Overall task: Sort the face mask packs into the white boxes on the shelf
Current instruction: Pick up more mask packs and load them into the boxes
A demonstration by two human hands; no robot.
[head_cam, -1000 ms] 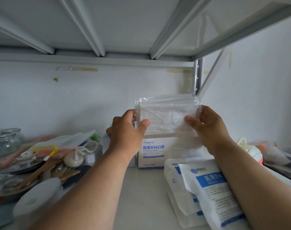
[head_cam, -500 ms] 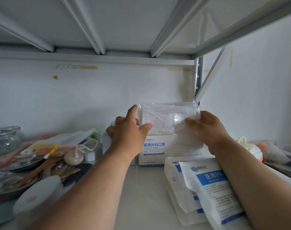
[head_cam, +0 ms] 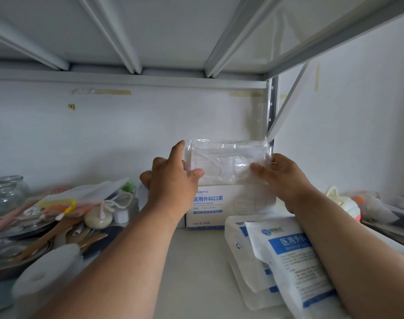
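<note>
Near right, a stack of blue-and-white mask bags [head_cam: 288, 268] lay on the shelf surface [head_cam: 196, 272] under the right forearm, likely still to sort. Near left, clutter crowded the shelf: a white roll [head_cam: 46, 270], wooden utensils [head_cam: 58, 233] and glass jars [head_cam: 5, 196]. A bare strip of shelf ran up the middle between the forearms. Further in, both hands held a clear face mask pack [head_cam: 228, 163] in the air above the white box [head_cam: 221, 206]. The left hand [head_cam: 173, 183] pinched the pack's left edge, thumb in front, index finger up along the side. The right hand [head_cam: 281, 176] pinched the right edge, thumb on the front face; fingers behind were hidden. The pack's lower edge overlapped the box top in view; contact could not be told, nor whether the box was open. Judged step: lowering this pack into the box. Next move would call for squaring the pack to the opening, then letting go. Tight spots: the shelf upright [head_cam: 271, 107] just right of the pack, back wall [head_cam: 127, 139] close behind. Headroom above looked ample.
</note>
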